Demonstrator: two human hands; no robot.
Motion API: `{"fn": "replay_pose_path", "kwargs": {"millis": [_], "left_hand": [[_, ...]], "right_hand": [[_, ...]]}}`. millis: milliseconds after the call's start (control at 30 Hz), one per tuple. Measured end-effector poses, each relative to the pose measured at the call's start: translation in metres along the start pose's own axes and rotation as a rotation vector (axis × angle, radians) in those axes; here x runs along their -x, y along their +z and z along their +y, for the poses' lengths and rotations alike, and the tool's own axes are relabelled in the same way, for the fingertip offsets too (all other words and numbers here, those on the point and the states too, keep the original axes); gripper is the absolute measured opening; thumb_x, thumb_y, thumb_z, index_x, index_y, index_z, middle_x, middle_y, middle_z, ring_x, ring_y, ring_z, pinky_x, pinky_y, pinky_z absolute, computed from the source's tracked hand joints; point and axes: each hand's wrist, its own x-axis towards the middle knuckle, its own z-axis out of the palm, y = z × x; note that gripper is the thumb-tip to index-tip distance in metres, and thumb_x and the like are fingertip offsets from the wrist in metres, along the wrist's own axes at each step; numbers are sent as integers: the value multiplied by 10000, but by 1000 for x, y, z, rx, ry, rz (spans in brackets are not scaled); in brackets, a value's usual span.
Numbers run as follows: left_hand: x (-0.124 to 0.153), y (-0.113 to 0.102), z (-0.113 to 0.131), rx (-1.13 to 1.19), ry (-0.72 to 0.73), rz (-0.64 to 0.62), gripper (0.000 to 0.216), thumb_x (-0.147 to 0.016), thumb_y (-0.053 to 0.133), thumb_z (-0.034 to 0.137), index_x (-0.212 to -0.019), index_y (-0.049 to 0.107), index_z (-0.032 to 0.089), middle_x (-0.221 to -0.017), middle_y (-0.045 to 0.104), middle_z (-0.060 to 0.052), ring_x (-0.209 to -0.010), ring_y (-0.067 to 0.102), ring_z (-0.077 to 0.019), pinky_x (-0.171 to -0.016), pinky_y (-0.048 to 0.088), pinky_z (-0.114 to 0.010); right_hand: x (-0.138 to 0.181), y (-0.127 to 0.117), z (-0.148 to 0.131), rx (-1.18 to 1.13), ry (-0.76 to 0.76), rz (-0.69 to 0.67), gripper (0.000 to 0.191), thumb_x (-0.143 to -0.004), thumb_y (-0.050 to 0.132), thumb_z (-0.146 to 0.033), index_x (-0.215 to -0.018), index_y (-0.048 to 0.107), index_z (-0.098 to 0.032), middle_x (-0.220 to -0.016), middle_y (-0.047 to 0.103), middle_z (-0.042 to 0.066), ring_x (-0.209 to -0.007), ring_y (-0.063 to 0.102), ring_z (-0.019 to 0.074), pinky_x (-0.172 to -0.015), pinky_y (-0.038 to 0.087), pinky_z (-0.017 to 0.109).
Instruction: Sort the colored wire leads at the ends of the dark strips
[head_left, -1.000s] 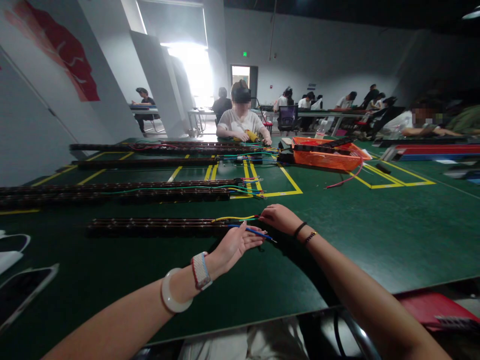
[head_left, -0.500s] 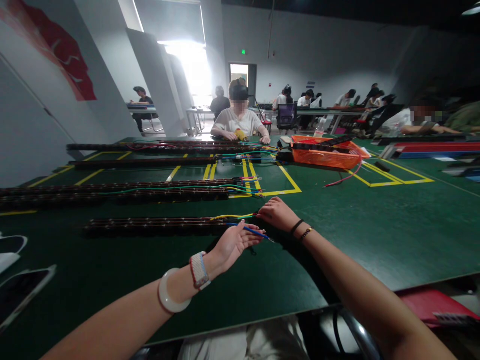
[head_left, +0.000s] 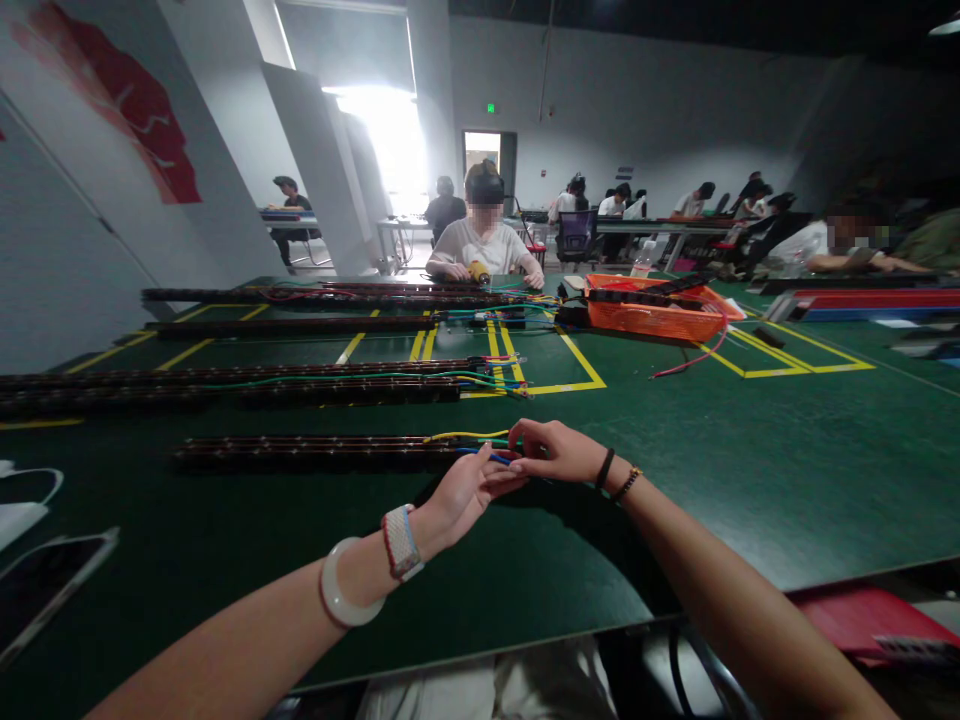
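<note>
A long dark bar point(head_left: 315, 452) with shiny dots along it lies crosswise on the green table before me. Yellow, green and blue wires come out of its right end. My left hand point(head_left: 469, 490), palm up, has its thumb over the blue wire point(head_left: 474, 453), which runs across its fingers. My right hand point(head_left: 553, 450) meets the left fingertips, its thumb and forefinger closed at the far part of the blue wire, whose tip is hidden. Beside the right fingers passes the yellow wire point(head_left: 457, 435); the green wire's end disappears behind them.
More wired bars point(head_left: 247, 385) lie beyond. An orange basket point(head_left: 660, 320) with dark parts stands at the back right, a red wire hanging from it. A phone point(head_left: 52, 595) lies at the left. Across the table sits a co-worker point(head_left: 480, 245) holding a yellow tool.
My right hand has moved down and slightly right, from the red-tipped wire ends to the end of the blue wire. My left hand has stayed nearly in place.
</note>
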Motion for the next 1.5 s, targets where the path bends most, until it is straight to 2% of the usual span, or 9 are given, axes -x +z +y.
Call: {"fn": "replay_pose_path", "kwargs": {"millis": [133, 333, 500, 600, 700, 933, 1200, 1300, 1500], "left_hand": [[-1, -1, -1, -9, 11, -24, 292, -917, 399, 281, -960, 589, 65, -926, 676, -172, -863, 655, -215, -916, 448, -411], [-2, -1, 2, -52, -91, -24, 359, -922, 364, 319, -1082, 532, 45, -1046, 639, -224, -916, 649, -246, -923, 440, -433], [2, 4, 2, -232, -125, -52, 411, -908, 367, 391, -912, 598, 50, -941, 668, -232, -849, 665, -269, -858, 474, -427], [6, 6, 0, -402, -96, -144, 452, -885, 402, 434, -813, 635, 53, -901, 676, -232, -830, 666, -274, -811, 493, -404], [8, 6, -2, -495, -66, -208, 448, -878, 416, 434, -827, 656, 60, -893, 684, -215, -813, 667, -259, -789, 499, -386], [4, 3, -4, -497, -45, -224, 461, -854, 442, 478, -845, 646, 64, -869, 689, -196, -808, 665, -248, -787, 497, -389], [5, 3, -4, -479, -37, -224, 495, -865, 401, 503, -845, 639, 69, -870, 687, -198, -808, 664, -247, -789, 491, -389], [5, 3, -4, -483, -30, -225, 522, -863, 387, 526, -840, 636, 68, -868, 685, -203, -801, 665, -250, -786, 489, -396], [4, 0, -6, -484, -33, -228, 544, -867, 359, 544, -850, 633, 74, -871, 685, -199, -802, 665, -250, -787, 488, -401]], "right_hand": [[-2, 5, -1, 13, 5, -66, 435, -801, 596, -386, -1178, 532, -178, -612, 580, -38, -481, 467, 74, -468, 308, 178], [-3, 8, 9, 48, -70, -68, 294, -869, 508, -292, -1120, 618, -187, -839, 681, 42, -614, 572, 95, -566, 400, 190], [-5, 10, 11, 122, -156, 3, 261, -892, 474, -245, -1065, 656, -174, -927, 683, 74, -799, 621, 137, -714, 451, 224], [-6, 10, 11, 186, -136, 53, 255, -891, 473, -210, -1055, 664, -169, -938, 671, 85, -812, 619, 135, -718, 456, 222], [-8, 13, 14, 260, -138, 70, 285, -891, 474, -190, -1132, 626, -195, -993, 647, 79, -811, 612, 124, -715, 452, 215], [-15, 21, 17, 613, -173, 5, 293, -891, 488, -187, -1155, 601, -246, -914, 641, 61, -792, 593, 139, -696, 409, 251], [-16, 19, 17, 742, -232, -21, 323, -888, 501, -199, -1203, 555, -249, -959, 631, 61, -834, 569, 153, -700, 359, 274], [-15, 21, 20, 680, -256, 48, 266, -885, 510, -222, -1133, 602, -245, -917, 632, 53, -809, 555, 145, -704, 351, 275], [-18, 24, 21, 406, -203, 364, 190, -863, 542, -334, -920, 651, -189, -852, 611, 53, -783, 535, 148, -730, 376, 281]]}}
